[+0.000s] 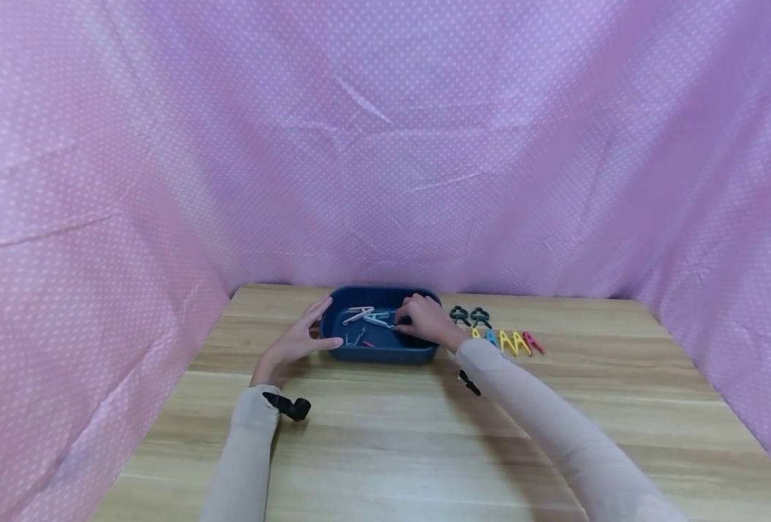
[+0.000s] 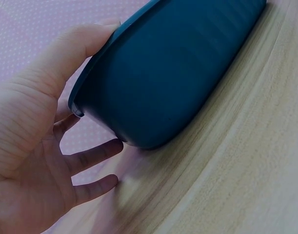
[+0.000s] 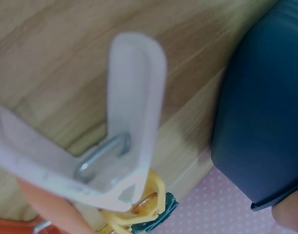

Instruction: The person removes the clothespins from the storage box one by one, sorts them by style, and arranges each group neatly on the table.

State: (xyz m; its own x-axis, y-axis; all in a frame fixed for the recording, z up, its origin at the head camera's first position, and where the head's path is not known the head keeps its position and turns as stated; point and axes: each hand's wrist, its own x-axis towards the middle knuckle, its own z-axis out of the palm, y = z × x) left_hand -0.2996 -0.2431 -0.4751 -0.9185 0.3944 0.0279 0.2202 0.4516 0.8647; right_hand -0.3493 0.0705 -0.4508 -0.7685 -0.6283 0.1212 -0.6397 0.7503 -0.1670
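A dark blue plastic tub (image 1: 385,355) stands on the table. My left hand (image 1: 299,338) spans its left end, thumb on the rim; in the left wrist view the fingers lie fairly straight along the outside of the wall. My right hand (image 1: 422,319) reaches over the right rim, fingers bent down inside. Its fingertips are right at the end of a pale blue clothespin (image 1: 377,320); whether they pinch it I cannot tell. A pale pink clothespin (image 1: 359,312) lies to the left, with a small red piece (image 1: 368,344) and thin greenish pieces (image 1: 357,337) nearer the front.
Right of the tub, two dark green clips (image 1: 469,317) stand behind a row of yellow, blue and red clothespins (image 1: 516,343). The right wrist view shows a whitish clothespin (image 3: 134,97) close up, beneath the forearm. A pink dotted curtain (image 1: 385,145) surrounds the wooden table (image 1: 372,442).
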